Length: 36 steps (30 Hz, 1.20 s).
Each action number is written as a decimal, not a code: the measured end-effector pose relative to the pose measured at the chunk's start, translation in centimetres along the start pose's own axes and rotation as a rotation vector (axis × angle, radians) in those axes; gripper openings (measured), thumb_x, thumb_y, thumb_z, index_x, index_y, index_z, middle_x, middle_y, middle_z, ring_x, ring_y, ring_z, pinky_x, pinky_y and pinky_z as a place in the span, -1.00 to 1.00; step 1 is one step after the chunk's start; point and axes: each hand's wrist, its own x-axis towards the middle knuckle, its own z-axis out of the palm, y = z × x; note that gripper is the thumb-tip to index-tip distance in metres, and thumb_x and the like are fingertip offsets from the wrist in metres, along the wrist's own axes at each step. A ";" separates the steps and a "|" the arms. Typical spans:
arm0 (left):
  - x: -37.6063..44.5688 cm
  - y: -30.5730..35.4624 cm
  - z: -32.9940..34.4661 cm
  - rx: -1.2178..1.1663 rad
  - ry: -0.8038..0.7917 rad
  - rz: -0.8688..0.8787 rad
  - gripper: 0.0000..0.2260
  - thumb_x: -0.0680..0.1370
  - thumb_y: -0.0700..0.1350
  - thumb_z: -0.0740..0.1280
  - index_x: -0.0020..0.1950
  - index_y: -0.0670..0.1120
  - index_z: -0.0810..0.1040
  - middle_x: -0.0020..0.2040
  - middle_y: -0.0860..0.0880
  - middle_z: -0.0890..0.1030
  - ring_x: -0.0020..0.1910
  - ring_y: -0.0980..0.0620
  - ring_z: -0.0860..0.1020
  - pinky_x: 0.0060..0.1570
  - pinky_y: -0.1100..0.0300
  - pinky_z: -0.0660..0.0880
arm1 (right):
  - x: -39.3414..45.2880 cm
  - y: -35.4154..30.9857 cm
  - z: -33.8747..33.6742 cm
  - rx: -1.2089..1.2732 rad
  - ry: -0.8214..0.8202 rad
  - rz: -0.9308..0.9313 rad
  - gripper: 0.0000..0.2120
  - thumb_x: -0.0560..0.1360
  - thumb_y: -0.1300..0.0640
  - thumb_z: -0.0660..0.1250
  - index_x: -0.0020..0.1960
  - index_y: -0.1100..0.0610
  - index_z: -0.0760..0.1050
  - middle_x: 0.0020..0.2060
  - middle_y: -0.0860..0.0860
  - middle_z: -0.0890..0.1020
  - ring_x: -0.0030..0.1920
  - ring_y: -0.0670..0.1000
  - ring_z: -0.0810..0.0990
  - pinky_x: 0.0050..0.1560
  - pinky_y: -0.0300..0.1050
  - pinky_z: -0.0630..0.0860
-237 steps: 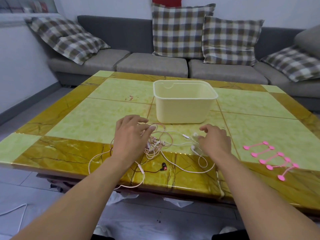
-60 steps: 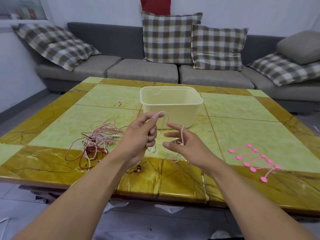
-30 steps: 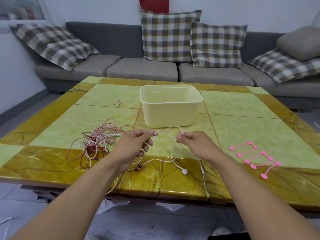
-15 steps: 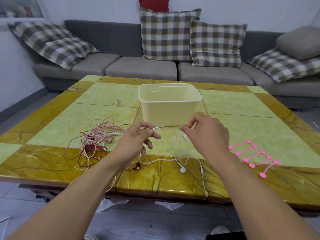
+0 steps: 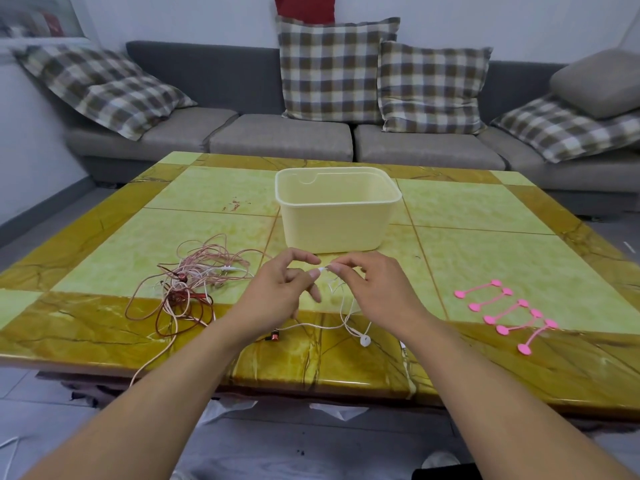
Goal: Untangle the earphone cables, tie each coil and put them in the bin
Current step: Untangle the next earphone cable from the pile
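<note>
**White earphone half-freed, coiling not started**

Room: grey sofa (image 5: 277, 140) along the far side with plaid cushions (image 5: 329, 69), grey floor below. Surface: glossy yellow-green tiled table (image 5: 485, 244), slick-looking.

Cream bin (image 5: 337, 211) sits centre-far and looks empty from here. Pink/red cable tangle (image 5: 187, 285) lies left of the hands, unsorted. Five pink cable ties (image 5: 505, 315) are laid out near right, untouched.

Left hand (image 5: 277, 296) and right hand (image 5: 377, 289) are both raised just near of the bin, each pinching the white earphone cable (image 5: 346, 317) at the same spot; its earbud (image 5: 364, 341) rests on the table near edge.

Risks:
- A white strand hangs over the near edge; its weight may drag the rest off the slick top.
- A pink lead also trails off the edge at left; snagging it would pull the tangle.
- Pulling hard on the thin cable could tighten a knot.
</note>
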 end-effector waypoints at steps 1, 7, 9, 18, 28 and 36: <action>0.1 -0.1 0.0 -0.024 0.024 -0.010 -0.88 0.64 0.02 0.33 0.14 0.03 0.55 -0.37 -0.01 0.62 -0.47 -0.03 0.32 -0.44 0.21 0.29 | 0.0 -0.3 -0.1 0.110 0.024 0.041 -0.84 0.61 -0.06 0.36 -0.05 -0.06 0.68 -0.14 -0.24 0.69 -0.04 -0.24 0.59 -0.06 -0.23 0.46; 0.1 0.1 -0.6 -0.190 0.085 -0.047 -0.67 0.58 0.06 0.38 -0.33 -0.05 0.49 -0.45 -0.01 0.24 -0.47 0.05 0.14 -0.46 0.20 0.10 | 0.8 -1.4 -2.1 0.898 0.267 0.336 -0.88 0.64 0.20 0.30 -0.08 0.16 0.54 -0.22 0.02 0.74 -0.10 0.06 0.74 0.03 -0.02 0.64; 0.2 0.6 -1.0 -0.414 0.096 -0.042 -0.62 0.53 0.07 0.38 -0.41 -0.03 0.36 -0.47 0.02 0.20 -0.48 0.06 0.12 -0.45 0.20 0.07 | 1.0 -1.0 -2.6 1.100 0.278 0.441 -0.88 0.67 0.18 0.24 -0.03 0.15 0.49 -0.31 0.03 0.70 -0.28 0.06 0.70 -0.15 -0.07 0.63; 0.2 3.0 -2.8 -1.001 0.154 -0.027 -0.77 0.53 -0.03 0.33 -0.29 -0.04 0.43 -0.42 0.04 0.02 -0.45 0.08 -0.01 -0.48 0.25 0.06 | 2.2 3.2 -4.9 1.389 0.311 0.651 -0.68 0.59 -0.07 0.35 -0.25 0.04 0.40 -0.37 -0.05 0.51 -0.37 -0.06 0.45 -0.28 -0.16 0.35; 0.4 2.9 -2.6 -0.974 0.160 -0.059 -0.74 0.67 -0.08 0.22 0.29 -0.08 0.60 -0.44 0.06 0.10 -0.44 0.11 0.00 -0.46 0.23 0.01 | 2.1 3.5 -4.4 1.024 0.435 0.646 -0.61 0.51 -0.10 0.45 -0.21 0.17 0.41 -0.36 0.03 0.46 -0.29 0.00 0.51 -0.06 -0.12 0.59; 0.6 3.2 -0.3 -1.020 0.044 -0.121 -0.68 0.72 -0.03 0.14 0.40 -0.07 0.53 -0.38 0.03 0.17 -0.49 0.13 0.14 -0.52 0.28 0.16 | 1.1 1.1 -2.0 0.237 0.155 0.217 -0.73 0.61 -0.01 0.38 0.30 -0.10 0.57 0.20 -0.27 0.60 0.24 -0.24 0.52 0.25 -0.17 0.45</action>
